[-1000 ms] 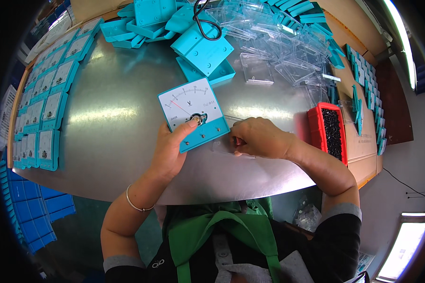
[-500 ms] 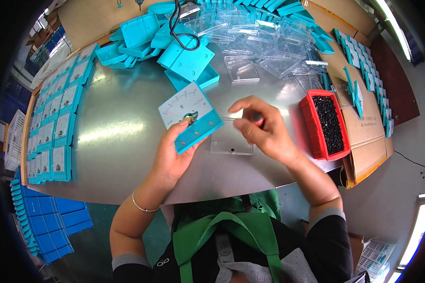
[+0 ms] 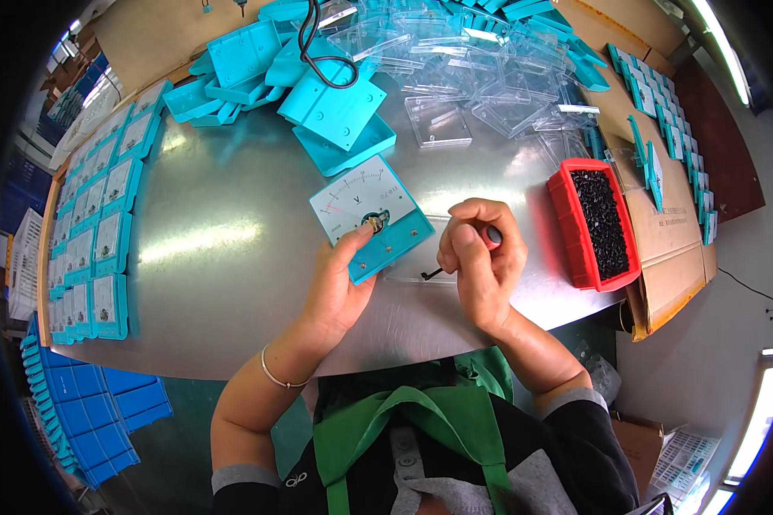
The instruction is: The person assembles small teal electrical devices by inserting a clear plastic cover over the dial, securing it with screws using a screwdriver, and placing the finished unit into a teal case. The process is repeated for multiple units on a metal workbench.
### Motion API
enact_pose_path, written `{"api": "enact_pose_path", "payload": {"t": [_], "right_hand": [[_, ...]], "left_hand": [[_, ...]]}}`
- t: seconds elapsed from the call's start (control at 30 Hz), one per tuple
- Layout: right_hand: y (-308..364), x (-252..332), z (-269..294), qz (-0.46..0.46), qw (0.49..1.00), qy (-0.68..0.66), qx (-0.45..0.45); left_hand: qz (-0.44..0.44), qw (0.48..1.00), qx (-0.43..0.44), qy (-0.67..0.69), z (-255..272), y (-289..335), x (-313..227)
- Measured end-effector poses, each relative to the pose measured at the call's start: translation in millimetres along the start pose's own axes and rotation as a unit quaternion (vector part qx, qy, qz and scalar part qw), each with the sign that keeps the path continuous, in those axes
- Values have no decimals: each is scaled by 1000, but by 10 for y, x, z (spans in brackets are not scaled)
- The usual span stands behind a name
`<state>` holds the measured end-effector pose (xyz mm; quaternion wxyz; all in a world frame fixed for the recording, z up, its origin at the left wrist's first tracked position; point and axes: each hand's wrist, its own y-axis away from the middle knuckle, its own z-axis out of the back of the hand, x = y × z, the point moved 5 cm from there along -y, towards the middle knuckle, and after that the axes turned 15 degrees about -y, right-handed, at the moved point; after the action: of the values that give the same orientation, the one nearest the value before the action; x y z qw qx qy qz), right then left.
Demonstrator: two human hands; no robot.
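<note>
My left hand (image 3: pixel 333 292) holds a panel meter (image 3: pixel 358 199) with a white scale plate and a teal lower part, tilted above the metal table. Its thumb lies by the brass-coloured mechanism (image 3: pixel 374 223) in the cut-out. My right hand (image 3: pixel 487 270) is closed round a screwdriver (image 3: pixel 492 235) with a red and black handle. The screwdriver's dark shaft points down left to a small black piece (image 3: pixel 425 275) on a clear plastic cover (image 3: pixel 401 275). The cover lies flat on the table, partly hidden by the meter and my right hand.
A red bin (image 3: pixel 565 225) of small black parts stands at right. Teal cases (image 3: pixel 335 107) and clear covers (image 3: pixel 438 122) are heaped at the back. Rows of meters (image 3: pixel 109 236) line the left edge; more stand on cardboard (image 3: pixel 674 227) at right. A black cable (image 3: pixel 305 43) hangs over the cases.
The meter in my left hand has moved right and slightly down. My right hand has turned and come down, bringing the screwdriver's shaft to the black piece on the cover.
</note>
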<state>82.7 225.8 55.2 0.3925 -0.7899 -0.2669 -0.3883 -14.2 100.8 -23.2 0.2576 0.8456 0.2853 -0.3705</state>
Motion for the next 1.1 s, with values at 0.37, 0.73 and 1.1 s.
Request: {"api": "enact_pose_path", "payload": {"t": [0.37, 0.73, 1.1], "right_hand": [[-11, -25, 12, 36, 999, 11, -4], [-47, -179, -71, 97, 988, 11, 115], [-260, 217, 85, -53, 992, 27, 110]], "left_hand": [[-4, 1000, -10, 0, -62, 37, -67], [-28, 1000, 11, -8, -92, 62, -49], [-31, 993, -8, -112, -18, 230, -409]]}}
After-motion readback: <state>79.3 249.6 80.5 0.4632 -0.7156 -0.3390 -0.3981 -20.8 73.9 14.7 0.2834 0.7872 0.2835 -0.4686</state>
